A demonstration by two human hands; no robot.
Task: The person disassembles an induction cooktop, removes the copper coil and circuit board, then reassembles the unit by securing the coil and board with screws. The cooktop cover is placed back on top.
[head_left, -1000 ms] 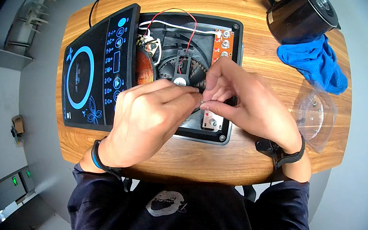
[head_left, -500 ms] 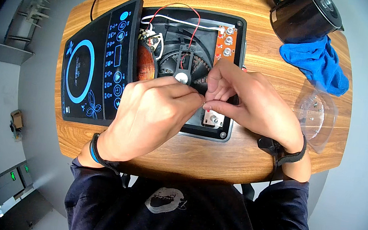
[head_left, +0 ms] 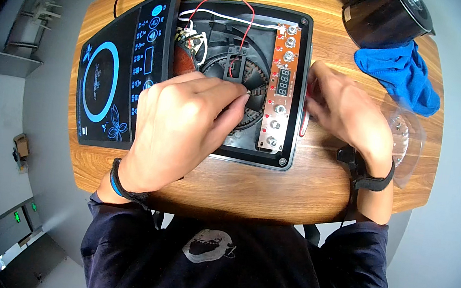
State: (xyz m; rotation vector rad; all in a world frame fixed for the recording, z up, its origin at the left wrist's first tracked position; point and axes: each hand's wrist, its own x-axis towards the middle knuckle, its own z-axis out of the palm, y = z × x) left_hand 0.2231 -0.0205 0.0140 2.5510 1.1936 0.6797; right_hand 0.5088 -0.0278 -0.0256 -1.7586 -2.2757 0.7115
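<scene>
An opened induction cooker base (head_left: 305, 43) lies on the table, its fan (head_left: 259, 81), the edge of a copper coil (head_left: 184, 61) and red and white wires showing. Along its right side runs an orange circuit board (head_left: 280, 101) with a digit display and several round buttons. Over the fan, my left hand (head_left: 179, 111) is closed in a pinch; a tiny shiny piece shows at the fingertips, its kind unclear. Just beyond the base's right edge is my right hand (head_left: 351, 110), fingers curled and smeared by motion, at a slim red-and-white tool (head_left: 304, 123) mostly hidden by the hand and edge.
The cooker's black glass top panel (head_left: 125, 83) leans at the base's left side. A dark kettle (head_left: 384, 18) stands at the far right, with a blue cloth (head_left: 400, 73) in front of it. A clear plastic container (head_left: 408, 144) sits near the right table edge.
My right hand has left my left fingertips and moved right, off the circuit board to the tool beside the base. My left hand has shifted slightly left and up. The board is now uncovered.
</scene>
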